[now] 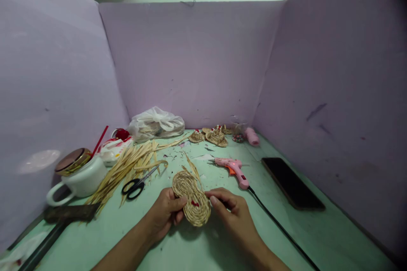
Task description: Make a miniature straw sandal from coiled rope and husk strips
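A flat, sole-shaped piece of coiled straw braid (190, 197) with a small red spot on it is held just above the green table (318, 237). My left hand (165, 214) grips its left edge, thumb on top and fingers curled beneath. My right hand (230, 211) pinches its right edge with thumb and fingers closed. Loose straw ends stick out behind the piece.
Black scissors (135, 186) and a heap of straw strips (133, 165) lie left. A white mug with a gold lid (78, 175) stands far left. A pink glue gun (233, 169) with black cord, a dark phone (291, 183), a plastic bag (155, 123) and small woven pieces (213, 136) sit behind. Purple boards wall the table.
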{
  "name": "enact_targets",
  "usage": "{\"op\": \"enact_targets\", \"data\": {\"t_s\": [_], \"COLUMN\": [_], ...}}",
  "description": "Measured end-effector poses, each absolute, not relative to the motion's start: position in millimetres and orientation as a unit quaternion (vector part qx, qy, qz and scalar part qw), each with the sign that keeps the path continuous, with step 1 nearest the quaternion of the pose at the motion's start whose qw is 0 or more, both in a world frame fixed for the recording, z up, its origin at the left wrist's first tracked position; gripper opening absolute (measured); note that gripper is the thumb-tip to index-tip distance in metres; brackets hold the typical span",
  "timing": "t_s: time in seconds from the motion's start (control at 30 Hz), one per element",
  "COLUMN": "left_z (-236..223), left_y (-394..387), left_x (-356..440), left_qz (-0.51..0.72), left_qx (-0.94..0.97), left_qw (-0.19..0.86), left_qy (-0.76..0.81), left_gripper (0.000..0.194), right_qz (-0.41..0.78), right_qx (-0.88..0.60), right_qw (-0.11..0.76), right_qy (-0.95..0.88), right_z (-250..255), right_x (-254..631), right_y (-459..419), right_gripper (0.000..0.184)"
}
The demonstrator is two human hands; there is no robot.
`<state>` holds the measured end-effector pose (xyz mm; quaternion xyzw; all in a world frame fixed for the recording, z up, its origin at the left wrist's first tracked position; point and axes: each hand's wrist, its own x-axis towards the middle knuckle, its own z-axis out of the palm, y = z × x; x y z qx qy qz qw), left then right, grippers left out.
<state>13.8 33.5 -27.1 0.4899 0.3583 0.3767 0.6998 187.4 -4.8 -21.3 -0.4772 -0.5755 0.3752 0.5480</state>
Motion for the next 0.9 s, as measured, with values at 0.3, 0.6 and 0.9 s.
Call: {"op": "enact_targets", "data": {"t_s": [0.3,0.6,0.9], "left_z": [-27.8,-34.7,-31.4], "left_y": [33.7,37.4,37.4], "left_x": [12.4,11.8,13.7], "left_qz": [0.379,0.344,0.305], "left_qx": [0.507,0.526,0.534], "left_qw": [0.682,0.665,0.662], "left_qy": [0.368,0.403,0.428], "left_gripper": [0.038,0.038,0.036], "right_qz": [0.37,0.375,0.389], "right_qx": [-0.465,-0.478,-0.531], "right_qw": [0.557,0.544,0.512], "right_qy": [-0.58,-0.579,-0.551], "right_z": [-27.3,-38.0,-46.2], "right_x": [188.3,191.1,191.1], "right_y": [-4.7,-2.4,2.2], "right_gripper": [0.019,0.018,0.019]}}
